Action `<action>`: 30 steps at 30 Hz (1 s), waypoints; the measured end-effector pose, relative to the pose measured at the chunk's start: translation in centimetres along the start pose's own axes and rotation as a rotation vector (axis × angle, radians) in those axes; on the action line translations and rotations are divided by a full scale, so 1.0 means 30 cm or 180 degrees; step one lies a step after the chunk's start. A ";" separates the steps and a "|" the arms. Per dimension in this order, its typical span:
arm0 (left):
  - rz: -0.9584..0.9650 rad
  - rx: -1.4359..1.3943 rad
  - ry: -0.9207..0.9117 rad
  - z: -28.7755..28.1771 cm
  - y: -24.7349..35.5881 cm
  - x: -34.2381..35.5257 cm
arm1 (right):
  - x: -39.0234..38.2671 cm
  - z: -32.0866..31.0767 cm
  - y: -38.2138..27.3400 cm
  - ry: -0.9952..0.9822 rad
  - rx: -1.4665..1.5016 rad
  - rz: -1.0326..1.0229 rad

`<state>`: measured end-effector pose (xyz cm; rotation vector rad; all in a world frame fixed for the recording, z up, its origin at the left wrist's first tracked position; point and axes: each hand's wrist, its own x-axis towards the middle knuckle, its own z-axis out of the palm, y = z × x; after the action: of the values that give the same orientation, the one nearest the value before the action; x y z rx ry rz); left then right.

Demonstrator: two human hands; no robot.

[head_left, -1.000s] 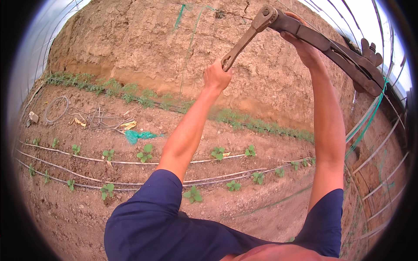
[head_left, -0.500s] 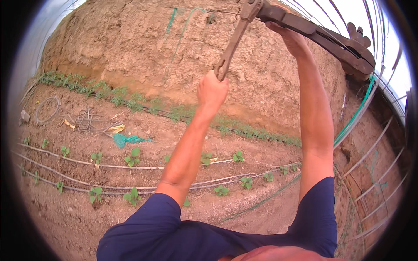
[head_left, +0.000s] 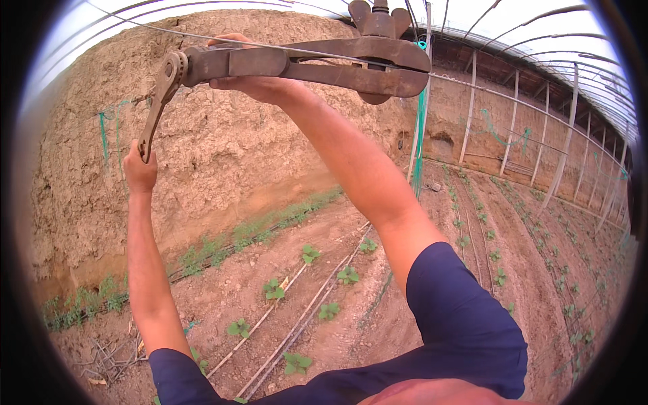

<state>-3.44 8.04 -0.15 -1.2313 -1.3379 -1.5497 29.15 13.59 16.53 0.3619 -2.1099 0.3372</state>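
Note:
Both my arms are raised overhead, in dark blue sleeves. My right hand [head_left: 260, 84] grips the body of a rusty brown metal wire-tightening tool [head_left: 324, 64], which sits on a thin overhead wire [head_left: 513, 91]. The tool's jointed lever handle [head_left: 156, 108] hangs down to the left, and my left hand [head_left: 138, 169] is closed around its lower end. The tool's clamp head sticks up above the wire near the top of the view.
A high earthen wall [head_left: 223, 155] rises behind the tool. Below lie soil rows with small green seedlings [head_left: 310, 255] and drip irrigation lines [head_left: 297, 324]. Metal greenhouse posts [head_left: 570, 155] and green strings [head_left: 420, 128] stand to the right.
The view has swung to the right, showing the greenhouse rows. The tool now lies level along the wire, and the lever handle with my left hand has dropped lower to the left.

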 end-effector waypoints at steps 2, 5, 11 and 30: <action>0.0367 0.0021 -0.0005 0.005 -0.079 0.135 | 0.002 0.002 0.002 0.0019 -0.0124 0.0009; 0.0615 0.0024 0.0077 0.014 -0.103 0.206 | 0.009 -0.005 0.008 -0.0111 0.0691 0.0137; -0.0365 -0.0051 0.0091 0.050 0.121 -0.182 | -0.018 -0.013 -0.002 -0.0073 0.0188 0.0116; -0.1872 0.0335 0.0031 -0.209 0.625 -0.430 | 0.079 0.037 -0.070 -0.0353 0.0863 0.0263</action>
<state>16.50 -2.34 -7.37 -0.7958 -1.8583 -1.8363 27.88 10.94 18.14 0.4609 -2.1956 0.6689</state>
